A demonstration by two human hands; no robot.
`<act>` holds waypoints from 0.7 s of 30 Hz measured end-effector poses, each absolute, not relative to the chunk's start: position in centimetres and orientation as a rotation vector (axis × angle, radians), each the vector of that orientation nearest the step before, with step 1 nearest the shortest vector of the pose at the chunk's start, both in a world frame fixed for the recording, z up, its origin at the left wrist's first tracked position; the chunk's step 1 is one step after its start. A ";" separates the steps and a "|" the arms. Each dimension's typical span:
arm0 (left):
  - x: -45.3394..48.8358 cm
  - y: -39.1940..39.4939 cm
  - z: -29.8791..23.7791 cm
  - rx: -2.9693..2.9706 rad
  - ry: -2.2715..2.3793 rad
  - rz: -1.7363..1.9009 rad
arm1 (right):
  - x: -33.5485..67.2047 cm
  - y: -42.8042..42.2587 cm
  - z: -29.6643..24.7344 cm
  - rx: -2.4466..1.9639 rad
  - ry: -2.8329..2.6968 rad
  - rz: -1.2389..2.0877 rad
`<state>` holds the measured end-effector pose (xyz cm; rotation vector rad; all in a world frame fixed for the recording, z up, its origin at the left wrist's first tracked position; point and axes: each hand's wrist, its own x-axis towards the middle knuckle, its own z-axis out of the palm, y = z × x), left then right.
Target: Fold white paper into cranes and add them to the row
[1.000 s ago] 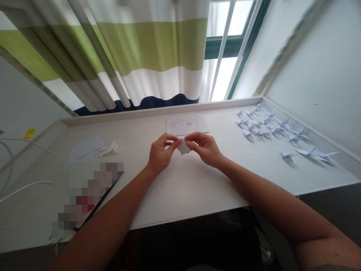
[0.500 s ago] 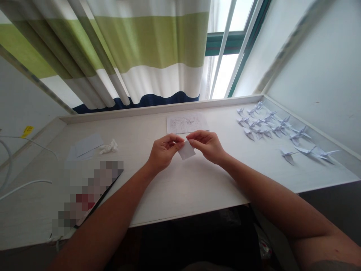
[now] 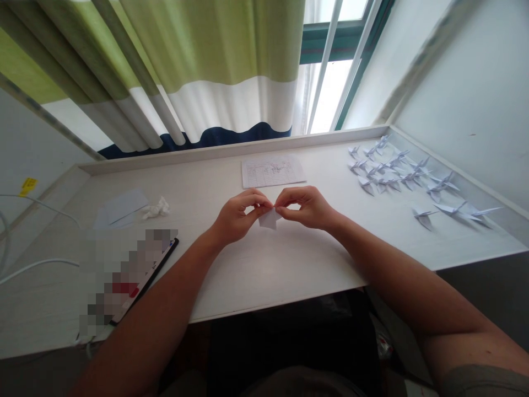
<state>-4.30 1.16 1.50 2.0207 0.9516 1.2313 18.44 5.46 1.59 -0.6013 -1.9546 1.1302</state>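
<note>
Between my hands, above the middle of the white desk, is a small folded piece of white paper [image 3: 268,220]. My left hand [image 3: 243,214] pinches its top edge between thumb and forefinger. My right hand [image 3: 303,207] is closed in a pinch on the same paper, its fingertips meeting those of the left. The upper part of the paper is hidden by the fingers; its lower part hangs below them. To the right stand several folded paper cranes [image 3: 388,170], and a single crane [image 3: 424,216] lies nearer to me.
A printed sheet [image 3: 273,171] lies behind my hands. On the left are flat white paper sheets [image 3: 124,207], a crumpled tissue [image 3: 157,208], a blurred-out flat device [image 3: 140,275] and white cables [image 3: 41,266]. A raised rim [image 3: 231,149] borders the desk's back, below a curtain [image 3: 231,99].
The paper between my fingers has turned and shows a narrower, more pointed shape. My fingertips have come together. The camera has tilted slightly downward.
</note>
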 end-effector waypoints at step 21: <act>-3.3 1.6 0.3 1.475 1.084 1.269 | 17.4 5.6 0.7 -0.753 -1.774 1.385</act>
